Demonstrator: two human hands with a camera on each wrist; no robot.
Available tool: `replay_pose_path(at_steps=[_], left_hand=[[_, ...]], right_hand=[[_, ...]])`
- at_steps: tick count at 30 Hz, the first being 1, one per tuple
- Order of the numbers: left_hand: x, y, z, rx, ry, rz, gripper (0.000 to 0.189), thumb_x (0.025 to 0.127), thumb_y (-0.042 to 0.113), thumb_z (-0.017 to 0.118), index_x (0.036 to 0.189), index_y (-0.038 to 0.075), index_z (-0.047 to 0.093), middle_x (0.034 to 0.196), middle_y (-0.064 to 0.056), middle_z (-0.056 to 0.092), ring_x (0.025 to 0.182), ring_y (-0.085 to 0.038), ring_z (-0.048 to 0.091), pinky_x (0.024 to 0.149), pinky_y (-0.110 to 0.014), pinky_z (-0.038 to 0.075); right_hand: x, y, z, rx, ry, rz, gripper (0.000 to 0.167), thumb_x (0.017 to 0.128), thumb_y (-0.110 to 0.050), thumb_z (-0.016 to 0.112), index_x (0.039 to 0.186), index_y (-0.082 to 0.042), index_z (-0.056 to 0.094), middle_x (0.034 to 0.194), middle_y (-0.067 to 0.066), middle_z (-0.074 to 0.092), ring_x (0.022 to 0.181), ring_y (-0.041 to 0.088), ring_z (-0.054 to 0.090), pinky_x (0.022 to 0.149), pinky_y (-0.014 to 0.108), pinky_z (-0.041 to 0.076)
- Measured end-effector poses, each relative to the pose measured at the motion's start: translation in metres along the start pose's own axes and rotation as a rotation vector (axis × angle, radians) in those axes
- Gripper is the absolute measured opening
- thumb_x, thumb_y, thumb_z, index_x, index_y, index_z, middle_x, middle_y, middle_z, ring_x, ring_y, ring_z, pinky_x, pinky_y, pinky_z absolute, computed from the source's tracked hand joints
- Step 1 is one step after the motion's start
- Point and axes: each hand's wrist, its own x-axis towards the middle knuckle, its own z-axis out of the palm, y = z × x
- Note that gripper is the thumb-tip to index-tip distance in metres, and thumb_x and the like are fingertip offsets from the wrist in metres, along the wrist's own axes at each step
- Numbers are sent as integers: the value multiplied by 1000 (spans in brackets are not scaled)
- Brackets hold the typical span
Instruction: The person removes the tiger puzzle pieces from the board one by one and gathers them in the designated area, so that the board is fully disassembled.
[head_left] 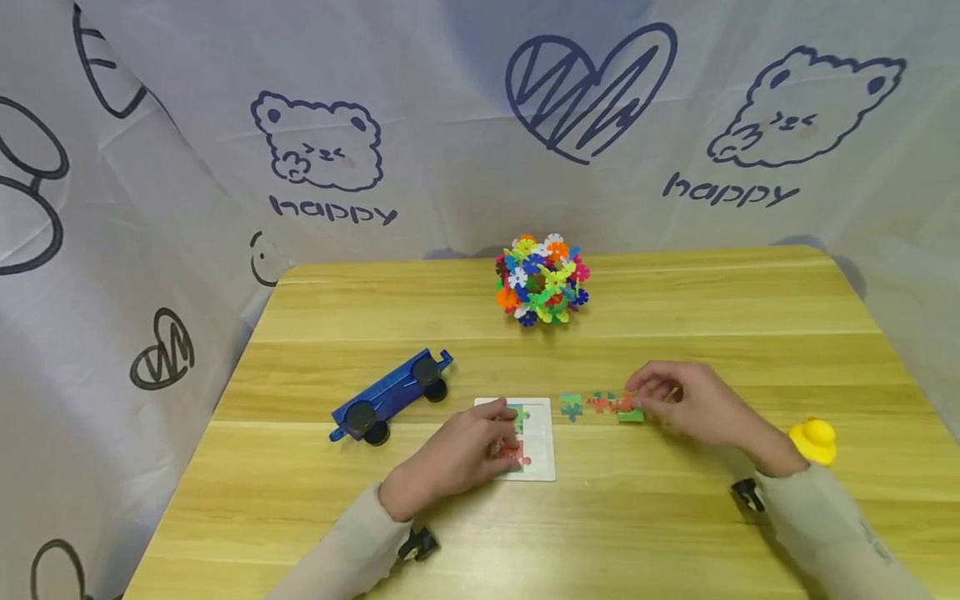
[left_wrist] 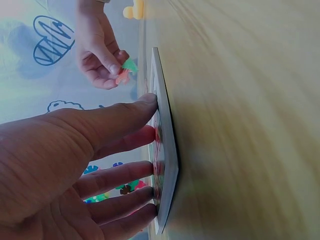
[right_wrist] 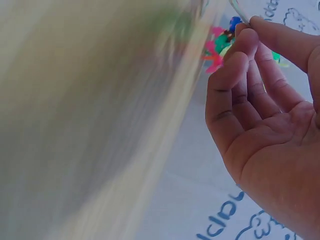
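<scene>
The left hand (head_left: 457, 454) presses straight fingers on the white square puzzle board (head_left: 538, 442), mid-worktop (head_left: 675, 525). The right hand (head_left: 693, 404) pinches a green jigsaw piece (head_left: 632, 415) just right of it. Best to lift it flat, the board pinned. The piece's tabs are hidden; the right wrist view is blurred.

Even, bright light fills the head view, with soft sheen on the wooden surface (head_left: 675, 308) toward 12 o'clock and only faint shadows; the picture bows outward at its edges. In the right wrist view the surface smears into heavy blur from 9 o'clock. The left wrist view is sharp only at its middle.
</scene>
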Motion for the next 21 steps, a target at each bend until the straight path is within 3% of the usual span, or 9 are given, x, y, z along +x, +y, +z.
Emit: replay_pose_path(at_steps=[12,21], left_hand=[[-1,1,-1,-14,-9,-18,17,98,27,85,100,11,80,142,-18,71,146,-42,60,116,-51,56],[0,1,-1,-17,-12,-10,17,98,26,85,100,10,80,142,-19,71,146,-43,60,117,-52,55]], right_hand=[[10,18,-8,-34,-20,45,11,100,-6,77,110,-10,79,95,-1,77,85,5,68,75,23,60],[10,18,-4,-80,7,24,13,97,-7,82,109,-8,78,94,-1,75,83,4,66,72,23,58]])
